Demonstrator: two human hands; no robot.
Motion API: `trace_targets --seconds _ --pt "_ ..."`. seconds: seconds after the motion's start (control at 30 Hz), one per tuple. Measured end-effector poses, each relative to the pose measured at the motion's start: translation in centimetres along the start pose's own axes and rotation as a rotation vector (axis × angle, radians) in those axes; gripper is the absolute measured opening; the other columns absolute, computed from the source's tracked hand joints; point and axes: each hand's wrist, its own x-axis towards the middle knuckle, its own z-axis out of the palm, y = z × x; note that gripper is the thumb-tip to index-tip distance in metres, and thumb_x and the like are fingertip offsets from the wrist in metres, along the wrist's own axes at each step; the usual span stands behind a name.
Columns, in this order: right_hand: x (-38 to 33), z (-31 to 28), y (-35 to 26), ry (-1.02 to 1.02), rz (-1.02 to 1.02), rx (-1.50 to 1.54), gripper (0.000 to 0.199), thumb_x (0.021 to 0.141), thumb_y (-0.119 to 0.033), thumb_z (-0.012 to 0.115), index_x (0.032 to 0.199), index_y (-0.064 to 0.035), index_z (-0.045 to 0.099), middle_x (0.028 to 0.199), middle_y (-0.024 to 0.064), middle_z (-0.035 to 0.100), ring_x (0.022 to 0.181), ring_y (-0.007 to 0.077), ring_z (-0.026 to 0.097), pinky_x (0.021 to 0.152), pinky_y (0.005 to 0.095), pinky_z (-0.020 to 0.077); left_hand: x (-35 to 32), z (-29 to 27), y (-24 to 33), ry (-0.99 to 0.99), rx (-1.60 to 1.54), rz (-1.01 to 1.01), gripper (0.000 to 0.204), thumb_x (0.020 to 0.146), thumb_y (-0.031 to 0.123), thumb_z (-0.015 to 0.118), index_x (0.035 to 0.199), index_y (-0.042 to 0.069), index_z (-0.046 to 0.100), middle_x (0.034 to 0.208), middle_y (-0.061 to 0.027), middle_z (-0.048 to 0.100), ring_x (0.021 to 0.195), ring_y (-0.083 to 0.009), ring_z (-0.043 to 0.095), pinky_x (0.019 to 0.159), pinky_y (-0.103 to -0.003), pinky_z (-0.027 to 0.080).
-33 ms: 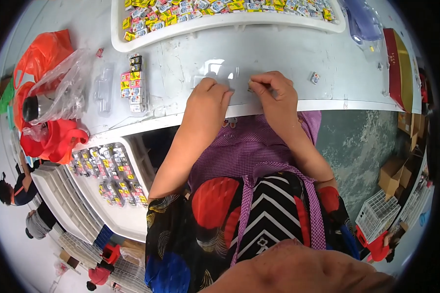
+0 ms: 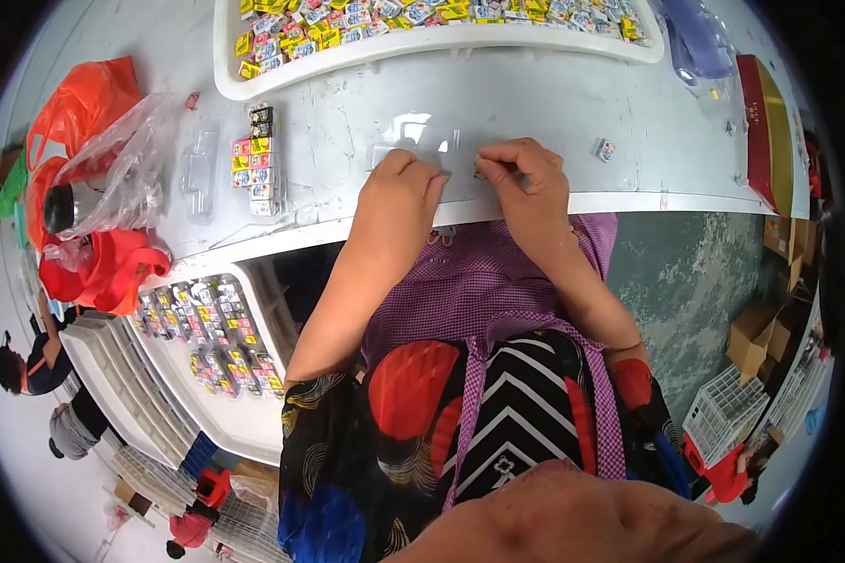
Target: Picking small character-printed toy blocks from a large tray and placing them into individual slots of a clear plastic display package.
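My left hand (image 2: 399,195) is closed, its fingers curled down over the near edge of a clear plastic tray (image 2: 382,152) on the table; its fingertips are partly hidden. To its right, my right hand (image 2: 532,183) pinches a small dark-and-yellow piece (image 2: 480,173) between thumb and forefinger, mostly covered by the fingers. One small white printed box (image 2: 606,149) lies alone further right. On the left stands a block of small coloured boxes (image 2: 254,161), packed in rows, beside another clear plastic tray (image 2: 198,174).
A white bin (image 2: 441,39) full of small boxes spans the far side. Red bags (image 2: 86,98) and a dark-capped bottle (image 2: 60,208) crowd the left. A red-and-gold box (image 2: 766,136) stands at right. Below left, a white crate (image 2: 239,427) holds filled packs. Other people work in the distance.
My right hand has shifted very slightly to the left with the small piece. My left hand stays where it was.
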Motion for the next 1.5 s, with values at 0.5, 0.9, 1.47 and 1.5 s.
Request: trace_targets --seconds 0.5,0.9,1.47,1.5 --pt "0.5 0.3 0.7 0.011 -0.222 -0.430 0.015 0.078 -0.009 0.067 0.092 -0.0118 0.064 0.096 0.0043 0.056 0.095 0.0261 0.050 0.085 0.0400 0.0329 2.6 -0.7 -0.8 -0.165 -0.717 -0.445 0.019 0.089 0.006 0.062 0.108 0.003 0.066 0.088 -0.0012 0.066 0.077 -0.0055 0.058 0.060 -0.019 0.044" --pt "1.1 -7.2 3.4 0.140 -0.166 -0.807 0.032 0.082 -0.012 0.067 0.114 -0.0085 0.062 0.120 0.0107 0.059 0.106 0.0310 0.052 0.092 0.0406 0.0391 4.4 0.0 -0.3 -0.010 -0.581 -0.173 0.023 0.083 0.000 0.068 0.106 0.003 0.067 0.104 0.0001 0.062 0.083 -0.0069 0.059 0.063 -0.022 0.047" --pt "-1.1 -3.8 2.3 -0.084 -0.474 -0.471 0.029 0.070 -0.001 0.072 0.098 -0.0042 0.066 0.102 0.0091 0.061 0.093 0.0287 0.056 0.079 0.0370 0.0490 3.9 1.6 1.5 -0.171 0.027 0.015 0.011 0.085 0.011 0.063 0.091 0.002 0.065 0.086 -0.0135 0.064 0.076 -0.0315 0.063 0.067 -0.037 0.050" --pt "-1.1 -4.0 2.1 -0.081 -0.472 -0.471 0.029 0.070 -0.001 0.072 0.098 -0.0042 0.066 0.102 0.0091 0.061 0.093 0.0287 0.056 0.079 0.0370 0.0490 3.9 1.8 1.7 -0.165 0.020 0.027 0.011 0.085 0.011 0.064 0.090 0.002 0.065 0.085 -0.0136 0.064 0.076 -0.0316 0.063 0.067 -0.037 0.050"
